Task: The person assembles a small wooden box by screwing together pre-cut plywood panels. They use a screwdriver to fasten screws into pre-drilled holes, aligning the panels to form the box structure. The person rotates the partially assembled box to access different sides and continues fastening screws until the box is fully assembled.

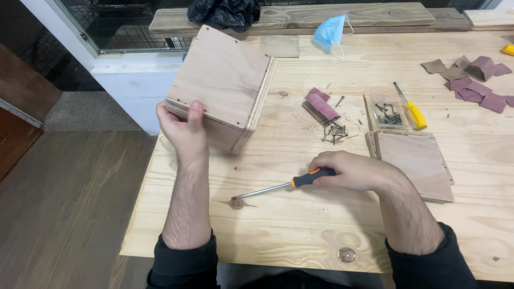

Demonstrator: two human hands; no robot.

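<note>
My left hand (pixel 184 128) grips the near corner of a plywood box (pixel 222 85) that rests tilted on the left part of the pine table (pixel 278 225). My right hand (pixel 350 170) is closed around the orange and black handle of a screwdriver (pixel 284 186). The screwdriver's steel shaft points left and its tip lies low over the table near a knot. A small heap of dark screws (pixel 334 131) lies beyond my right hand.
A stack of plywood panels (pixel 415 163) sits right of my right hand. A clear tray of screws (pixel 390 113) and a yellow-handled tool (pixel 412 109) lie behind it. Maroon sandpaper pieces (pixel 474 85), a sanding block (pixel 322 104), a blue face mask (pixel 331 31) and a black bag (pixel 225 12) lie farther back.
</note>
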